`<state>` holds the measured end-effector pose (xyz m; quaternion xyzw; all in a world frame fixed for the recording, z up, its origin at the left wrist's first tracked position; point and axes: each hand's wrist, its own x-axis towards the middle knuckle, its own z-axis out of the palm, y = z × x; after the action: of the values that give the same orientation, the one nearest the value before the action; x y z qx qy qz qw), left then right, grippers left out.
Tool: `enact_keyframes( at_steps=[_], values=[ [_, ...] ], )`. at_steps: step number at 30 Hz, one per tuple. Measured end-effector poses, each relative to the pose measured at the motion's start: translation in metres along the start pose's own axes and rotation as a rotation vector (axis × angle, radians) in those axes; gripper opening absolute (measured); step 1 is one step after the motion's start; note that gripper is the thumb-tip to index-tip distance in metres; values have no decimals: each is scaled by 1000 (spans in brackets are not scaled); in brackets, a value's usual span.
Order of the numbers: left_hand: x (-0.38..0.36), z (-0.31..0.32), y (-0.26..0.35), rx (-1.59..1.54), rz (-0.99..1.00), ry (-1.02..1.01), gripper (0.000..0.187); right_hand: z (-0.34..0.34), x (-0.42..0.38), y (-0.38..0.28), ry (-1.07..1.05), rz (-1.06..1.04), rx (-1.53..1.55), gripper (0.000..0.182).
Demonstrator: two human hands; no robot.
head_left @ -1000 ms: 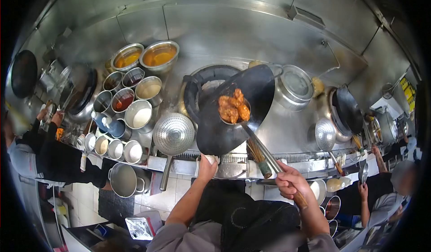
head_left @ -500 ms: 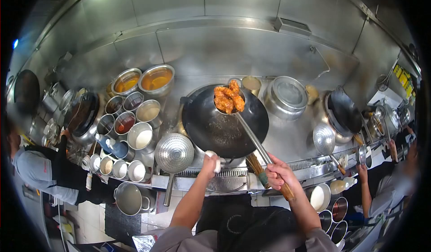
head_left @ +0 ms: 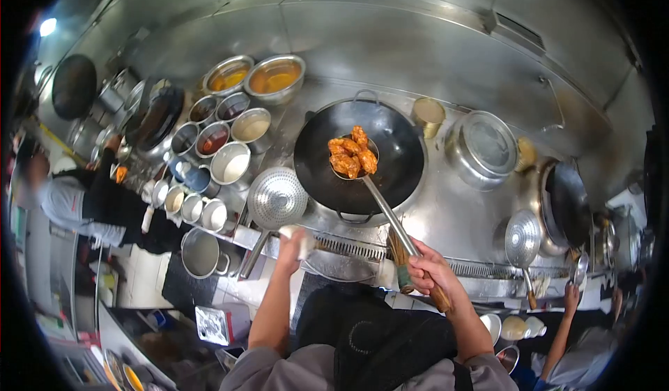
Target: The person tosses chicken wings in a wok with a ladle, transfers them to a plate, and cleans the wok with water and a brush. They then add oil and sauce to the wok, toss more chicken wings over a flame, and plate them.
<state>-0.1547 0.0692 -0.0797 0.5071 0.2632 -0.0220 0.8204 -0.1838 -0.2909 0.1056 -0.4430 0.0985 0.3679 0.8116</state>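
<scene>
My right hand (head_left: 433, 274) is wrapped round the wooden-ended handle of a metal ladle (head_left: 383, 203). The ladle's bowl holds several glazed orange-brown food pieces (head_left: 354, 155) above a black wok (head_left: 397, 140). My left hand (head_left: 291, 250) grips a white cloth (head_left: 301, 240) near the counter's front edge, off the wok and close to the handle of a perforated strainer (head_left: 277, 197). That strainer lies left of the wok. A bamboo brush (head_left: 400, 262) stands beside my right hand.
Metal cups of sauces and powders (head_left: 230, 162) and two bowls of orange liquid (head_left: 275, 77) stand at the left. A lidded pot (head_left: 482, 147) and another strainer (head_left: 523, 238) are at the right. Co-workers stand at the far left (head_left: 66, 206) and far right (head_left: 589, 356).
My left hand has moved left, away from the wok's near rim, with the cloth. The camera view has tilted and shifted. The ladle still holds the food above the wok.
</scene>
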Motion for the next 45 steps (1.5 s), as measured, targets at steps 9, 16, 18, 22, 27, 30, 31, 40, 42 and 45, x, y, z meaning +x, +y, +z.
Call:
enact_keyframes(
  at_steps=[9, 16, 18, 22, 27, 30, 31, 40, 42, 45],
  values=[
    [-140, -108, -72, -33, 69, 456, 38, 1, 31, -36, -257, 279, -254, 68],
    [-248, -107, -133, 39, 64, 690, 55, 65, 62, -17, -586, 553, -438, 70],
    [-269, -112, -156, 15, 107, 764, 51, 83, 76, 1, -626, 614, -494, 71],
    [-385, -48, -165, 85, 101, 937, 77, 118, 16, 4, -834, 782, -605, 70],
    [-457, -61, -215, -36, 65, 1205, 80, 205, 22, 86, -1040, 971, -813, 67],
    [-514, -52, -250, -137, 32, 1319, 83, 250, -25, 134, -1122, 1085, -872, 66],
    [-522, -58, -261, -177, 51, 1377, 84, 267, -24, 159, -1152, 1151, -885, 66],
    [-615, -92, -332, -268, 16, 1576, 77, 374, -99, 356, -1296, 1244, -1058, 64],
    [-619, -103, -353, -265, 60, 1626, 74, 386, -109, 386, -1368, 1168, -1186, 65],
    [-652, -110, -353, -340, 49, 1589, 73, 407, -142, 412, -1371, 1092, -1286, 71]
  ],
)
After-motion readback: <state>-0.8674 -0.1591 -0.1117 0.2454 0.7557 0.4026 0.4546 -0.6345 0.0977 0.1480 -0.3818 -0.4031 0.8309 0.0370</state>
